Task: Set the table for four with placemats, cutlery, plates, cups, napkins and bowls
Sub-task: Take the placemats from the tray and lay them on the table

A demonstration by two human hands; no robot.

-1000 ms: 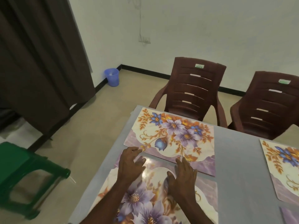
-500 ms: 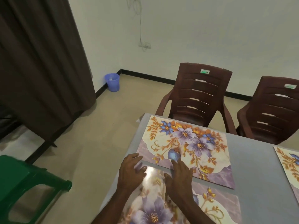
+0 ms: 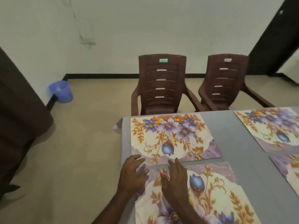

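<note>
near mat [image 3: 202,196] lies flat on the grey worktop [image 3: 239,139] at its left end, directly below the head camera. its long axis runs left to right, parallel to the worktop's far edge; the purple scalloped border faces the far side. its near edge and lower right corner are cut off by the frame, and its left portion is hidden under the hands and forearms.

left hand [image 3: 131,172] rests at the mat's far-left corner, fingers spread and nearly straight, tips reaching the gap between the mats. grip: wide, holding nothing. right hand [image 3: 175,180] lies flat on the mat just beside the left hand, fingers straight and together, pointing to the far side, tips at the mat's far edge. grip: wide, holding nothing; whether the palm bears down cannot be told.

far mat [image 3: 173,138] lies just beyond, same long axis, purple border toward the near mat, a narrow strip of worktop between them. its right end sits slightly skewed.

two more mats to the right are cut off by the frame: right far mat [image 3: 271,126] and right near mat [image 3: 289,168].

two brown chairs stand at the far side: left chair [image 3: 160,84] and right chair [image 3: 226,81]. a blue bucket [image 3: 62,91] stands on the floor by the wall. the dark shape at far left is blurred.
</note>
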